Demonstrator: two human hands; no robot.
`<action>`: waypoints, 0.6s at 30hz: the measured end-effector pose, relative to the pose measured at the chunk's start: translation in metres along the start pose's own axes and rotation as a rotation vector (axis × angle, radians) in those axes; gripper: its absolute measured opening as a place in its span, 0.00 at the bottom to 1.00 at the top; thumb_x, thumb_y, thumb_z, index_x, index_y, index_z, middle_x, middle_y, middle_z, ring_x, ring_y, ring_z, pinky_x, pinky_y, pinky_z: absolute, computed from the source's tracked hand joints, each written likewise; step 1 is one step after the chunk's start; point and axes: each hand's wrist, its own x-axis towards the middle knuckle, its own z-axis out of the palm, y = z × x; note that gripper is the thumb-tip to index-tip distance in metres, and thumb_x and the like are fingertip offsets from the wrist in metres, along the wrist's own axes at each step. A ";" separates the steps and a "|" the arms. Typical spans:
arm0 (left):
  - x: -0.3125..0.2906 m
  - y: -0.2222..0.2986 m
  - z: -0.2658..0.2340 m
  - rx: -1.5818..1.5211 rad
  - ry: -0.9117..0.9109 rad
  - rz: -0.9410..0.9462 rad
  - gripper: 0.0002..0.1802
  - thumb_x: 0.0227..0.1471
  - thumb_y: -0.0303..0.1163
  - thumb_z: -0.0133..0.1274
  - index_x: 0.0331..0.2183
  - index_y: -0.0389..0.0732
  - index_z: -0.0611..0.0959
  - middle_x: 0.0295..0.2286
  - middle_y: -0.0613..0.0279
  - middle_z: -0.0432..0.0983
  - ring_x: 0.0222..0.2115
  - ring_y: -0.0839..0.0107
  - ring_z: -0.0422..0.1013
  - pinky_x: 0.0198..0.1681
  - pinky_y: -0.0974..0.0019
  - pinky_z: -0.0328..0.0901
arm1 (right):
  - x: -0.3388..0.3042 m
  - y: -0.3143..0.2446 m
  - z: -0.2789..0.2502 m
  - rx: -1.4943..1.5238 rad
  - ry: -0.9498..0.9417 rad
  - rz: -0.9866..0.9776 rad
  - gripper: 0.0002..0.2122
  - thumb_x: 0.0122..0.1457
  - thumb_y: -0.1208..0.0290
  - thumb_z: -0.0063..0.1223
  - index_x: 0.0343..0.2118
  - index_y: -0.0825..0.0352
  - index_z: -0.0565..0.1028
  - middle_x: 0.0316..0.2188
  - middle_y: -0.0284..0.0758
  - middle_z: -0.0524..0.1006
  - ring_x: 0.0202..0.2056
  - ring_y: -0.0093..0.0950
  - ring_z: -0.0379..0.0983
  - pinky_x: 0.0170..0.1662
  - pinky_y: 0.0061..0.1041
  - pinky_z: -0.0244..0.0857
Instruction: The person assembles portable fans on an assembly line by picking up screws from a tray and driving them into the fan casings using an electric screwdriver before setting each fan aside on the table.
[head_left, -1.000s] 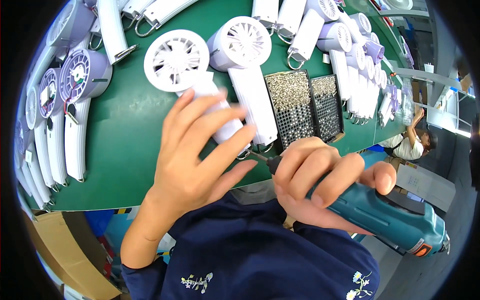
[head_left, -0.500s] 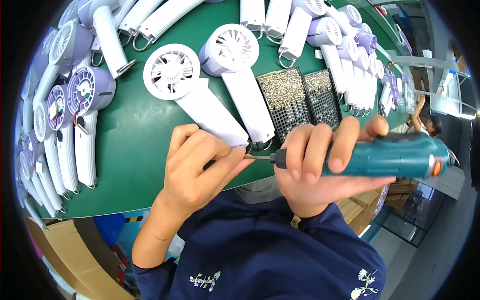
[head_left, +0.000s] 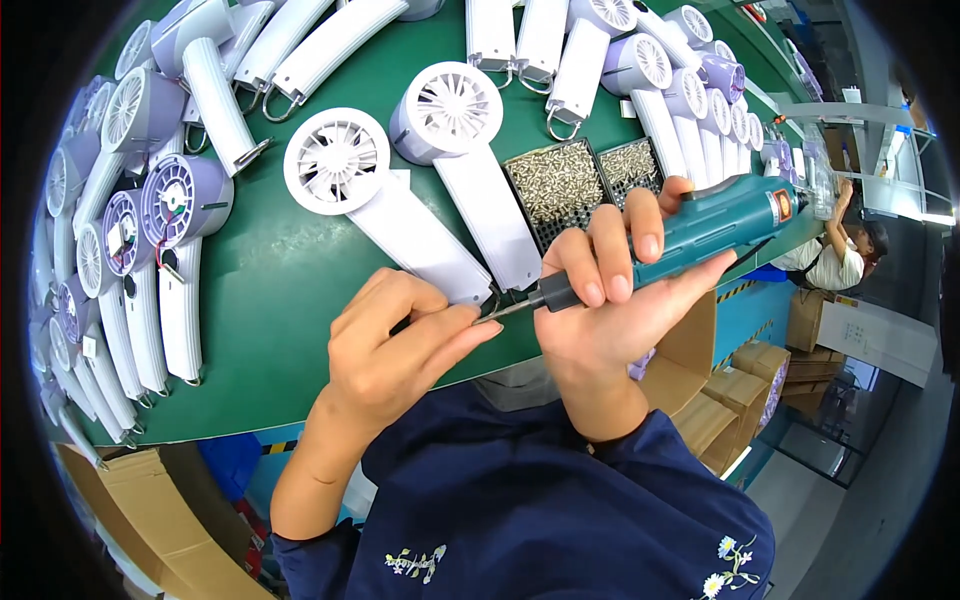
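Note:
My right hand (head_left: 610, 300) is wrapped around a teal electric screwdriver (head_left: 715, 225), tilted with its rear end up to the right. Its thin metal bit (head_left: 508, 311) points left to the fingertips of my left hand (head_left: 395, 335). Those fingers are pinched together at the bit's tip; anything small between them is hidden. Just beyond, a white handheld fan (head_left: 420, 240) lies with its handle end close to my left fingertips. Beside it rests a second fan (head_left: 490, 215) with a lilac head, its handle end near the bit.
Two black trays (head_left: 548, 228) of small metal screws lie beyond my right hand, partly covered by it. Many more fans (head_left: 178, 310) crowd the green table (head_left: 270, 290) at left, back and right. Cardboard boxes (head_left: 735, 390) stand below the right edge; another person (head_left: 840, 250) is farther right.
The screwdriver has swung from nearly level to tilted, its rear end rising away from me. My right hand has turned with it. My left hand stays pinched at the bit's tip.

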 end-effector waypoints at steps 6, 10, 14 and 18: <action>-0.002 0.000 0.001 -0.016 -0.050 -0.055 0.16 0.32 0.28 0.71 0.29 0.36 0.85 0.22 0.64 0.68 0.20 0.73 0.65 0.21 0.71 0.60 | -0.007 -0.001 -0.007 -0.056 -0.295 -0.125 0.30 0.63 0.37 0.32 0.54 0.60 0.64 0.23 0.26 0.63 0.13 0.16 0.57 0.13 0.18 0.55; 0.002 0.006 0.002 0.045 -0.073 -0.057 0.22 0.30 0.27 0.71 0.34 0.36 0.84 0.24 0.63 0.68 0.20 0.72 0.65 0.21 0.70 0.61 | -0.013 -0.010 -0.015 -0.052 -0.583 -0.121 0.35 0.56 0.29 0.33 0.56 0.53 0.58 0.25 0.35 0.67 0.17 0.31 0.64 0.19 0.30 0.61; 0.005 0.007 0.007 0.029 -0.059 -0.076 0.23 0.30 0.25 0.70 0.35 0.35 0.82 0.26 0.62 0.68 0.21 0.70 0.65 0.22 0.68 0.61 | -0.017 -0.009 -0.013 -0.126 -0.702 -0.191 0.33 0.59 0.35 0.42 0.56 0.59 0.60 0.23 0.39 0.68 0.18 0.33 0.65 0.20 0.31 0.61; 0.005 -0.001 0.012 0.050 -0.078 -0.054 0.24 0.30 0.23 0.69 0.36 0.34 0.81 0.26 0.62 0.68 0.23 0.68 0.66 0.24 0.67 0.62 | -0.015 -0.006 -0.013 -0.242 -0.772 -0.206 0.25 0.62 0.49 0.48 0.54 0.65 0.64 0.22 0.42 0.70 0.19 0.33 0.64 0.20 0.31 0.61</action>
